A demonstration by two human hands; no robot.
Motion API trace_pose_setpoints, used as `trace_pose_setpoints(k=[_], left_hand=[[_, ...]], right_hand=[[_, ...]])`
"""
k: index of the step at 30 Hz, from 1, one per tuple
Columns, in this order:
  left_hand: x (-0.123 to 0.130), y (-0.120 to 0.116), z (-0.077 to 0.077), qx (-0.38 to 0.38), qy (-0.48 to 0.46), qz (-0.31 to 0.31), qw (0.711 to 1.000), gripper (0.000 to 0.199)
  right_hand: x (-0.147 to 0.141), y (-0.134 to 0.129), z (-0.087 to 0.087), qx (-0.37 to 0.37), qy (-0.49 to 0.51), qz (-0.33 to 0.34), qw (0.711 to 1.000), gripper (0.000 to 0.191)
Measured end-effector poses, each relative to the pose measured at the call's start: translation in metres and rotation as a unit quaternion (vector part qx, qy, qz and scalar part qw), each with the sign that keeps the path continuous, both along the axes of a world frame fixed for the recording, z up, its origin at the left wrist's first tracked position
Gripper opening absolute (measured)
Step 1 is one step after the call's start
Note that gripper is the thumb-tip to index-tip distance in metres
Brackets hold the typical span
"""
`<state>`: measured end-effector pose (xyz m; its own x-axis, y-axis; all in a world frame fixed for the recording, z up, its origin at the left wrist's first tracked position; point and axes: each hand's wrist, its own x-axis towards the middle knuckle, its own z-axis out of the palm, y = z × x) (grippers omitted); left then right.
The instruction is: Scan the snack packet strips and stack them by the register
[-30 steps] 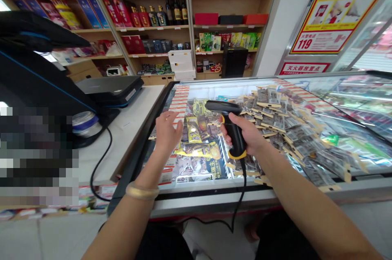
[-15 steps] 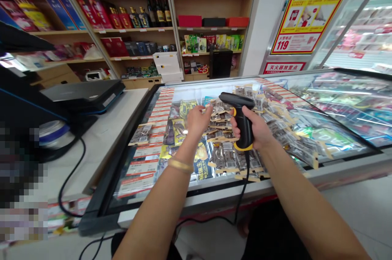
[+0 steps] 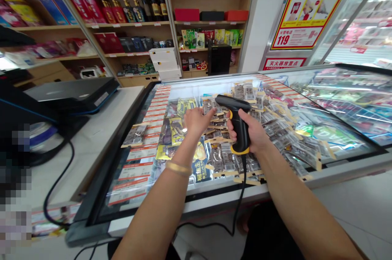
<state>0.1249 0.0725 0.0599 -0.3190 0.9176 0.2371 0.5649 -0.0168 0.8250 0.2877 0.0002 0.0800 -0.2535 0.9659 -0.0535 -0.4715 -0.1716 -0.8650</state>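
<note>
My right hand [image 3: 256,130] is wrapped around the grip of a black and yellow barcode scanner [image 3: 240,127], whose head points forward and left. A cable [image 3: 239,202] hangs from its base. My left hand [image 3: 196,122], with a gold bangle [image 3: 178,168] on the wrist, has its thumb and fingers apart. It is over the small clear packets [image 3: 211,104] of dark contents; whether the fingertips touch one, I cannot tell. More such packets [image 3: 226,158] with cream-coloured strips lie in rows below the scanner. A separate packet bundle [image 3: 135,135] lies to the left on the glass.
The packets lie on a glass-topped freezer [image 3: 124,158] with red and white price labels and yellow bags [image 3: 177,131] under the glass. At left is a counter [image 3: 101,129] with a dark flat device [image 3: 76,92]. Stocked shelves [image 3: 131,25] stand behind. The scanner cable loops near the floor.
The view has shifted slightly, moving the scene a little down and left. My left hand's thumb and fingers look more spread. My right hand keeps its hold on the barcode scanner.
</note>
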Motion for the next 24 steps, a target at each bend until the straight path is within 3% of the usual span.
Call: trace_pose_setpoints(k=[3, 5, 9, 11, 15, 18, 24], left_hand=[[-0.002, -0.003, 0.005, 0.008, -0.041, -0.017, 0.999, 0.035], [-0.005, -0.006, 0.011, 0.014, -0.121, -0.039, 0.992, 0.030], [-0.029, -0.014, 0.019, 0.036, -0.319, -0.091, 0.943, 0.025], [-0.051, -0.018, 0.020, 0.078, -0.356, -0.093, 0.926, 0.025], [-0.100, -0.027, 0.009, 0.170, -0.313, -0.054, 0.933, 0.029], [-0.127, -0.029, -0.007, 0.186, -0.265, -0.021, 0.946, 0.030], [-0.142, -0.024, -0.028, 0.179, -0.186, -0.039, 0.965, 0.031]], right_hand=[[0.000, -0.001, 0.001, -0.006, 0.001, -0.001, 1.000, 0.043], [-0.001, -0.002, 0.002, -0.006, -0.005, -0.001, 1.000, 0.043], [-0.009, -0.006, 0.014, 0.004, -0.015, 0.007, 1.000, 0.042], [-0.020, -0.007, 0.022, 0.003, -0.023, 0.016, 1.000, 0.042], [-0.057, -0.005, 0.029, -0.023, -0.059, 0.062, 0.996, 0.034], [-0.083, -0.003, 0.020, -0.055, -0.094, 0.105, 0.989, 0.027], [-0.096, -0.001, -0.005, -0.072, -0.098, 0.132, 0.984, 0.028]])
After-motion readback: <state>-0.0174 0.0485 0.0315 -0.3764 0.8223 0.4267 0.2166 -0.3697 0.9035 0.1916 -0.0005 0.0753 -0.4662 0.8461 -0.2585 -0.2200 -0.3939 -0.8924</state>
